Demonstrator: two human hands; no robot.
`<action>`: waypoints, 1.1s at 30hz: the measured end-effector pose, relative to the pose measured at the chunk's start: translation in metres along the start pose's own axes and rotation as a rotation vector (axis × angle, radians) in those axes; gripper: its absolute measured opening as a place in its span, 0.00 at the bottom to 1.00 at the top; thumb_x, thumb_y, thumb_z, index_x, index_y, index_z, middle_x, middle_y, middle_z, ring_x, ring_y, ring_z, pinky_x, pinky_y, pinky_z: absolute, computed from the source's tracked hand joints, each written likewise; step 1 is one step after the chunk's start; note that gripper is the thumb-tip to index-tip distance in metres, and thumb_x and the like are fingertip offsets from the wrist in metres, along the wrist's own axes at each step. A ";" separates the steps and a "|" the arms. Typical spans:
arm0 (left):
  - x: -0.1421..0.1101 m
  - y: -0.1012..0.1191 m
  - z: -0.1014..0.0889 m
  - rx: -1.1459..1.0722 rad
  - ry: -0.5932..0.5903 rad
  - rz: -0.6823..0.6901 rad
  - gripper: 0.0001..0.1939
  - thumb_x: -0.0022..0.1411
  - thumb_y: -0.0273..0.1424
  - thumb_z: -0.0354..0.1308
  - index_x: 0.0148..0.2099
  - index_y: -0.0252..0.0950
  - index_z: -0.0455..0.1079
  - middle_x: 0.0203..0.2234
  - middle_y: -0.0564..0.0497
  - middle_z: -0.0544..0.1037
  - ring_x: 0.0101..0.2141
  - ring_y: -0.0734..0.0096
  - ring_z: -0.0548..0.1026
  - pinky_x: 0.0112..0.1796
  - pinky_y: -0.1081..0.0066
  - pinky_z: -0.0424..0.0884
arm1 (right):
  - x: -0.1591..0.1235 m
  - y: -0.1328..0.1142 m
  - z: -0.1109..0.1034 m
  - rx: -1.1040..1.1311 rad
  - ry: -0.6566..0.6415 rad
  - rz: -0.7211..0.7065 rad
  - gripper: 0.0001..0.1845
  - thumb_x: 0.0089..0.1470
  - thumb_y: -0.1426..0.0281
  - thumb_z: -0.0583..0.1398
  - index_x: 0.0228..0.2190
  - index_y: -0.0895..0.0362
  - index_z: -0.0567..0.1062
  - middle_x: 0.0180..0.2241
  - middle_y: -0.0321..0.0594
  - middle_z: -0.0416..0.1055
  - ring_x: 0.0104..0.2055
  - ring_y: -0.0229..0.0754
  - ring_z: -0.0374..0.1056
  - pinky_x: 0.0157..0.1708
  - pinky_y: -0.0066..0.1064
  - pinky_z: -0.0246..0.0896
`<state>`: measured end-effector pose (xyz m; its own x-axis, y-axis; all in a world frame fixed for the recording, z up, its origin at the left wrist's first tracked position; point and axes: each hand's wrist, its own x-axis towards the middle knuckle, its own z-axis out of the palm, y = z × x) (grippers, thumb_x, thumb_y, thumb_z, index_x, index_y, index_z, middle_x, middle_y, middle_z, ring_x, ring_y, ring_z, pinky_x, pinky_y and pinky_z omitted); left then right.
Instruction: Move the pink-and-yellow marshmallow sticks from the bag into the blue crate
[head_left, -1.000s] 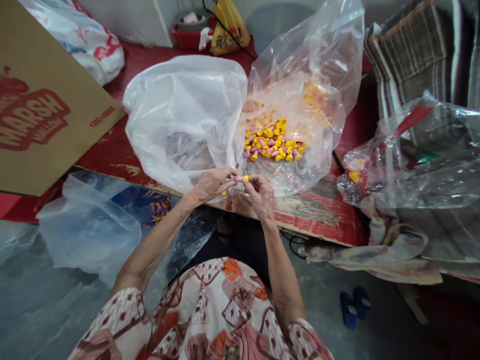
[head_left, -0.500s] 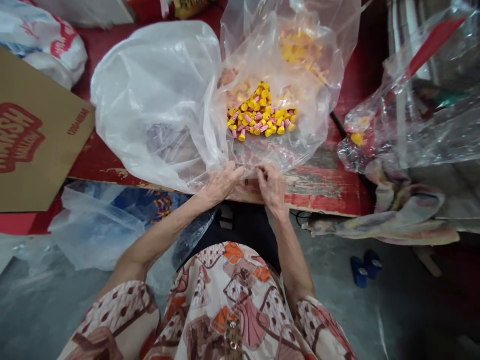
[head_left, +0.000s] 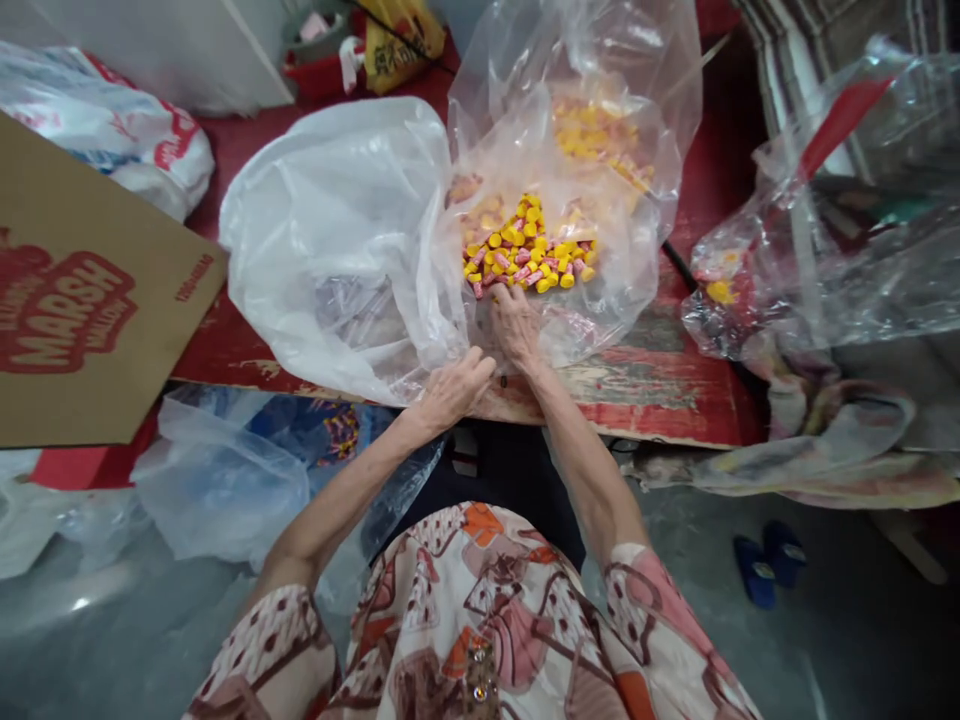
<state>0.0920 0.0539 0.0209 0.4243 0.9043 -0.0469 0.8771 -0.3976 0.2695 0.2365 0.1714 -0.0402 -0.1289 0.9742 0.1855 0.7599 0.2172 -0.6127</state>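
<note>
My left hand (head_left: 457,388) is at the table's front edge, thumb and fingers closed in a pinch. What sits in that pinch is too small to make out. My right hand (head_left: 516,325) reaches over the clear plastic bag (head_left: 630,300), its bent fingertips at the near edge of a pile of small pink pieces with yellow caps (head_left: 525,250). Those fingertips are close together, and whether a piece is between them is hidden. Left of the pile, beside my left hand, lies a whitish plastic bag (head_left: 330,190) with thin, clear plastic pieces (head_left: 356,305) in its mouth.
A cardboard box (head_left: 90,300) printed "MARSH MALLOW" stands left on the worn red table (head_left: 660,390). At right, crumpled clear plastic (head_left: 847,270) and a stained cloth (head_left: 832,440) hang near the edge. Below the table is another plastic bag (head_left: 225,480); blue slippers (head_left: 769,560) lie on the floor.
My right hand has moved forward from the table edge, beside my left hand, to the yellow-capped pieces. The left hand stays pinched near the edge. The view has shifted slightly.
</note>
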 end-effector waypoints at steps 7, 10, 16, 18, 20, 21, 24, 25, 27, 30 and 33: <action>-0.003 0.027 0.013 0.125 0.142 0.052 0.09 0.80 0.24 0.51 0.45 0.38 0.72 0.42 0.45 0.77 0.42 0.62 0.79 0.38 0.68 0.71 | -0.062 0.029 -0.023 0.103 0.179 -0.070 0.13 0.68 0.70 0.54 0.50 0.54 0.74 0.44 0.47 0.77 0.43 0.48 0.71 0.49 0.40 0.68; -0.002 0.021 0.014 0.056 0.067 0.078 0.06 0.79 0.25 0.55 0.47 0.38 0.72 0.43 0.46 0.77 0.40 0.64 0.79 0.36 0.69 0.72 | -0.076 0.025 -0.024 0.059 0.143 -0.084 0.10 0.66 0.70 0.55 0.45 0.53 0.75 0.42 0.45 0.77 0.43 0.48 0.70 0.46 0.37 0.66; -0.063 -0.007 -0.001 -0.096 0.402 -0.107 0.08 0.82 0.32 0.53 0.49 0.39 0.73 0.43 0.47 0.79 0.43 0.65 0.81 0.46 0.69 0.77 | -0.088 0.004 -0.016 0.097 0.212 -0.131 0.11 0.68 0.70 0.54 0.46 0.53 0.75 0.41 0.43 0.75 0.40 0.46 0.69 0.45 0.37 0.66; -0.101 -0.022 0.005 -0.110 0.499 -0.267 0.09 0.82 0.34 0.52 0.48 0.39 0.73 0.42 0.46 0.79 0.42 0.63 0.81 0.46 0.67 0.78 | -0.092 -0.001 -0.012 0.062 0.127 -0.157 0.11 0.68 0.71 0.54 0.45 0.53 0.76 0.43 0.45 0.75 0.43 0.48 0.69 0.46 0.38 0.67; -0.139 -0.041 0.015 -0.129 0.537 -0.454 0.11 0.81 0.37 0.52 0.47 0.41 0.73 0.41 0.46 0.78 0.41 0.62 0.80 0.45 0.66 0.79 | -0.094 -0.002 -0.009 0.041 0.057 -0.152 0.11 0.68 0.72 0.53 0.44 0.54 0.76 0.43 0.47 0.75 0.44 0.49 0.70 0.47 0.39 0.67; -0.156 -0.051 0.020 -0.141 0.535 -0.541 0.12 0.81 0.38 0.51 0.46 0.41 0.73 0.41 0.45 0.78 0.41 0.61 0.80 0.45 0.64 0.79 | -0.094 -0.001 -0.007 0.045 0.045 -0.143 0.12 0.68 0.71 0.53 0.44 0.54 0.76 0.43 0.48 0.75 0.45 0.50 0.70 0.47 0.39 0.67; -0.195 -0.079 0.024 -0.182 0.494 -0.671 0.16 0.78 0.46 0.52 0.44 0.42 0.74 0.41 0.45 0.77 0.41 0.58 0.79 0.46 0.57 0.80 | -0.093 0.005 -0.003 0.106 0.075 -0.118 0.13 0.69 0.69 0.52 0.47 0.53 0.75 0.45 0.49 0.75 0.47 0.51 0.71 0.49 0.41 0.68; -0.201 -0.086 0.021 -0.188 0.507 -0.677 0.18 0.78 0.49 0.52 0.44 0.42 0.75 0.41 0.45 0.76 0.42 0.56 0.78 0.47 0.54 0.80 | -0.092 0.007 -0.002 0.128 0.088 -0.115 0.13 0.70 0.68 0.52 0.49 0.53 0.74 0.46 0.49 0.75 0.48 0.51 0.71 0.50 0.42 0.69; -0.198 -0.097 0.010 -0.180 0.583 -0.682 0.22 0.78 0.51 0.51 0.45 0.42 0.76 0.41 0.45 0.76 0.45 0.53 0.78 0.51 0.49 0.79 | -0.092 0.010 -0.001 0.153 0.097 -0.111 0.12 0.70 0.66 0.53 0.49 0.53 0.74 0.45 0.48 0.74 0.48 0.52 0.70 0.50 0.43 0.69; -0.158 -0.111 -0.009 -0.166 0.689 -0.679 0.19 0.82 0.45 0.47 0.52 0.41 0.75 0.48 0.42 0.78 0.52 0.53 0.77 0.58 0.50 0.75 | -0.093 0.011 -0.002 0.151 0.087 -0.113 0.11 0.72 0.63 0.54 0.47 0.52 0.74 0.44 0.48 0.73 0.46 0.51 0.70 0.48 0.43 0.68; -0.091 -0.129 -0.015 -0.154 0.649 -0.607 0.14 0.80 0.37 0.52 0.59 0.38 0.73 0.55 0.39 0.78 0.57 0.53 0.76 0.62 0.54 0.71 | -0.095 0.010 -0.004 0.147 0.088 -0.133 0.12 0.74 0.62 0.53 0.47 0.53 0.74 0.44 0.48 0.73 0.44 0.51 0.71 0.47 0.43 0.68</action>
<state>-0.0636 0.0250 0.0050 -0.3540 0.8800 0.3168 0.8490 0.1603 0.5034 0.2590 0.0813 -0.0613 -0.1603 0.9286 0.3346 0.6378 0.3562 -0.6829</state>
